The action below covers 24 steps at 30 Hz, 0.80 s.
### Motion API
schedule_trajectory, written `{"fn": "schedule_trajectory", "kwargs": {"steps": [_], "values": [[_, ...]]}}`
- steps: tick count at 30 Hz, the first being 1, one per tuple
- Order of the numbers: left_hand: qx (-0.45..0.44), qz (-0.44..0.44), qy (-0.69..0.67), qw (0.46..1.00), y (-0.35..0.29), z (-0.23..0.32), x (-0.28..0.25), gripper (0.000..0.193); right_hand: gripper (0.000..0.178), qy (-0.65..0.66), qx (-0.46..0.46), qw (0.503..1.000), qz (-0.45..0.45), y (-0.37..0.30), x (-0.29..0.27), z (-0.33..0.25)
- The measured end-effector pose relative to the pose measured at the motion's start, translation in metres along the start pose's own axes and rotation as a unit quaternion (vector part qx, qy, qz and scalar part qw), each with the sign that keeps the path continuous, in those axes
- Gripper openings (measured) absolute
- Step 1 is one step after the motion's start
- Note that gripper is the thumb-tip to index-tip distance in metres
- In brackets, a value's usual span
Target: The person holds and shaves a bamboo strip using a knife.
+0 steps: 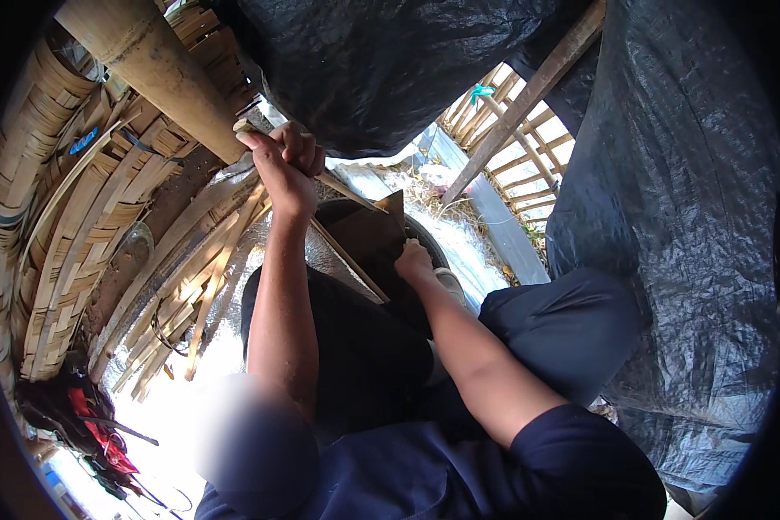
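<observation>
My left hand point(286, 165) is raised, its fingers wrapped round a thin wooden stick point(348, 191). One end pokes out above the thumb; the other slants down to the right. That lower end meets the pointed top of a broad, dark brown flat piece point(374, 232), which looks like a wide blade. Closed in a fist, my right hand point(416, 263) is at the right edge of this piece. Its grip is partly hidden, and I cannot make out a handle. Behind lies a dark round rim point(440, 251), like a basin's. Another thin strip point(348, 260) slants below my left wrist.
Woven bamboo panels point(78, 225) and a thick bamboo pole point(160, 74) stand at the left. Split bamboo strips point(208, 286) lean beside my left forearm. Black plastic sheeting point(667, 217) hangs at the right and overhead. A wooden pole point(529, 100) slants past a bamboo lattice point(529, 156).
</observation>
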<state>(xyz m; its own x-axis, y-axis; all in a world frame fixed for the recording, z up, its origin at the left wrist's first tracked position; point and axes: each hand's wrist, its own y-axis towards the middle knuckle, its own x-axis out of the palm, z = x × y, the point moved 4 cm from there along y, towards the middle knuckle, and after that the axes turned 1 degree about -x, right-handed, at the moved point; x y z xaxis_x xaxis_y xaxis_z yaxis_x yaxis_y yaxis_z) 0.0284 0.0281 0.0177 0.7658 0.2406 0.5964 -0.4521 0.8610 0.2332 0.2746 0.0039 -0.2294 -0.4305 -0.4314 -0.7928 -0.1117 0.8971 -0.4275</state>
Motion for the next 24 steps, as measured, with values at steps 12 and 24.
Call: {"fn": "schedule_trajectory", "kwargs": {"steps": [12,24], "values": [[0.015,0.178,-0.006,0.984,0.004,0.012,-0.016,0.065,0.015,0.123,-0.149,0.974,0.119,0.004,-0.02,-0.088],[0.034,0.243,0.013,0.969,0.007,0.011,-0.034,0.064,0.022,0.087,-0.12,0.987,0.06,0.005,-0.013,-0.072]]}}
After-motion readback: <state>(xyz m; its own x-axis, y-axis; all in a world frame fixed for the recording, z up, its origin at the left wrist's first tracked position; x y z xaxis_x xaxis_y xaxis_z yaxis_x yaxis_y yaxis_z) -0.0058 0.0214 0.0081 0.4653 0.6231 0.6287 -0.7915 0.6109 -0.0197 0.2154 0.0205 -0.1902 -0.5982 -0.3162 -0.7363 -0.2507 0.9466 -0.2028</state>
